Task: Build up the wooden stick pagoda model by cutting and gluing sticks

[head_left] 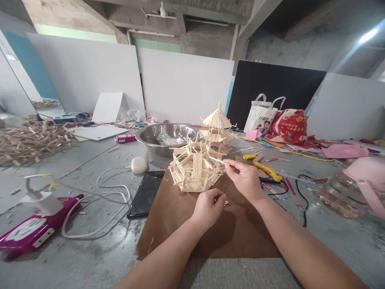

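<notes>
Between the thumb and fingers of my right hand (244,178) is a thin wooden stick (218,160), its far end at the side of a small pavilion model (197,170) built of such sticks. My left hand (209,206) rests low in front of the model with its fingers curled together. Small stick pieces (225,203) show by its fingertips; whether they are held or lie on the board is unclear. Under the model and hands is a brown board (171,224). Behind stands a stick tower with a pointed roof (219,120).
A steel basin (144,138) with clear wrapping in it stands behind the model. Left are a black phone (146,194), a white cable (126,200), a purple power strip (64,212) and a stick heap (33,140). Right lie a yellow-handled tool (267,170) and a pink-lidded bottle (339,196).
</notes>
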Available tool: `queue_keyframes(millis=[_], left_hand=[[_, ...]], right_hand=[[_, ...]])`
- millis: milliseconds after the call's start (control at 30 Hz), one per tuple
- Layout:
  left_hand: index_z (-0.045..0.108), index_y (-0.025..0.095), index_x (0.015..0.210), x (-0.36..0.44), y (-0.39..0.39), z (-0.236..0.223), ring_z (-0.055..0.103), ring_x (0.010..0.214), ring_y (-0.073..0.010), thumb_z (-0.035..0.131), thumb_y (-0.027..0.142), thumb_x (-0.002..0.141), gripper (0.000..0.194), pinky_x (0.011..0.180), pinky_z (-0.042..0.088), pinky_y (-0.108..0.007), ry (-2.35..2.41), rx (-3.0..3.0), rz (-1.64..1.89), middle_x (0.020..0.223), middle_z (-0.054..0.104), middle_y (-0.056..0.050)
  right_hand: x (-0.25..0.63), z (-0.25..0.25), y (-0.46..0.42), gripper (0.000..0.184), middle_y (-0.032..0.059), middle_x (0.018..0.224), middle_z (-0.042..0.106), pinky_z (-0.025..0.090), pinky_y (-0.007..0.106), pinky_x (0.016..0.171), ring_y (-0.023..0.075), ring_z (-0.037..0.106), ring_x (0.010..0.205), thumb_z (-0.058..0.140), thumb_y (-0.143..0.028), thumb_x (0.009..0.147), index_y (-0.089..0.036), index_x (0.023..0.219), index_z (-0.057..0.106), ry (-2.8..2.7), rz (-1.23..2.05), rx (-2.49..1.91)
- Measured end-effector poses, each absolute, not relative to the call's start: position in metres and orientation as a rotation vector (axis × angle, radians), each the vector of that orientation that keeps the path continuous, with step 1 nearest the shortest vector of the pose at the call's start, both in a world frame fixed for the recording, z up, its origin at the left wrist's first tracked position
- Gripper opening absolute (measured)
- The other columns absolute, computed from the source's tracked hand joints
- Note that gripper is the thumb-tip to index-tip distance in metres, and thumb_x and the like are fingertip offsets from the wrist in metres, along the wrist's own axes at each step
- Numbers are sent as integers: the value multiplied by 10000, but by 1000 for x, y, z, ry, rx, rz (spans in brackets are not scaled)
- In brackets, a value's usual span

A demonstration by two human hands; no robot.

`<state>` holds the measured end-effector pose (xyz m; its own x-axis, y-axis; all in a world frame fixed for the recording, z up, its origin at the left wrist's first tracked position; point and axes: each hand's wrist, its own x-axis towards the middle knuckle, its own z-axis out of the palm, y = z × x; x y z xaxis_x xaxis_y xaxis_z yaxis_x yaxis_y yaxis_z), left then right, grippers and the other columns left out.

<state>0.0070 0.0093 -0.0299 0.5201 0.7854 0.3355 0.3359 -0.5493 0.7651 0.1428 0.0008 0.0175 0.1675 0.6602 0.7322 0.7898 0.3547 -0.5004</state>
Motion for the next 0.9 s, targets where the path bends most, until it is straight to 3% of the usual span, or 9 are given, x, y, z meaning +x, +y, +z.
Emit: queue_keyframes(millis=[233,433,700,800,900], left_hand=[[555,170,860,-2,3,-17,507,840,-151,441,201,761,154,744,407,-274,862,2329,1372,882,548,-56],[541,171,918,2,6,-22,516,885,-152,449,210,771,178,775,417,-276,851,2419,1159,917,554,-53],[595,198,802,6,6,-27,548,664,-114,413,277,798,198,577,402,-202,934,2435,777,753,599,-15],[603,201,775,5,8,-27,547,670,-116,407,281,798,213,576,392,-198,936,2452,744,736,605,-13],[609,197,777,5,9,-28,547,678,-120,404,278,801,222,581,390,-201,925,2465,733,744,613,-20]], right_hand=[[179,6,-28,256,63,765,680,495,265,563,147,627,545,562,-350,685,-149,830,626,-1339,683,-1369],[174,-21,-35,264,53,746,676,492,269,567,138,620,539,567,-351,685,-146,841,624,-1352,958,-1296],[167,-33,-38,301,33,697,649,479,246,536,121,591,546,516,-364,723,-148,897,633,-1497,956,-1328],[166,-32,-40,284,21,658,650,465,235,556,123,589,561,481,-344,754,-162,902,641,-1642,737,-1399],[164,-29,-42,250,29,771,674,460,236,632,140,610,679,463,-310,770,-194,897,644,-1773,467,-1437]])
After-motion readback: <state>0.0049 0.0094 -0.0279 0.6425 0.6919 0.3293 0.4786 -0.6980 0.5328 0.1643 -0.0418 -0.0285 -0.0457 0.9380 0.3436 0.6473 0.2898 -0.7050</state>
